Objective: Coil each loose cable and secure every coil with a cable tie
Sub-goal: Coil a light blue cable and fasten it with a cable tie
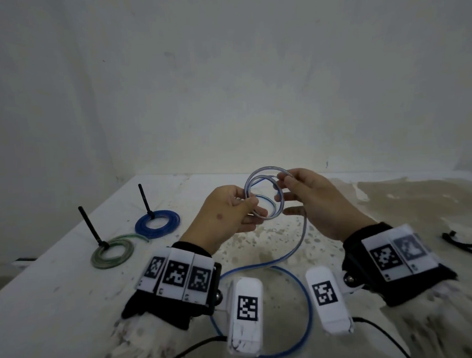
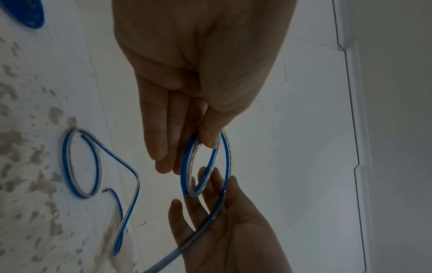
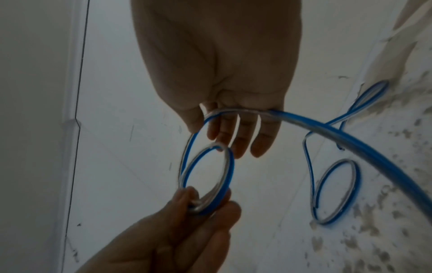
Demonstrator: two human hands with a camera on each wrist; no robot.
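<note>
A blue-and-clear cable (image 1: 303, 234) is partly wound into small loops held above the white table (image 1: 73, 305). My left hand (image 1: 253, 207) pinches the loops (image 2: 185, 166) between thumb and fingers at their left side. My right hand (image 1: 283, 182) holds the cable's outermost turn at the top right, thumb over it and the cable lying across the fingers (image 3: 245, 118). From there the loose tail drops to the table and curls in a wide loop (image 3: 336, 190) near my wrists. In the right wrist view the left hand (image 3: 198, 203) grips the coil (image 3: 230, 171) from below.
A tied blue coil (image 1: 157, 221) and a tied green coil (image 1: 111, 251) lie on the table at the left, each with a black cable tie (image 1: 146, 200) sticking up. More black ties (image 1: 462, 244) lie at the right edge. A wall stands behind the table.
</note>
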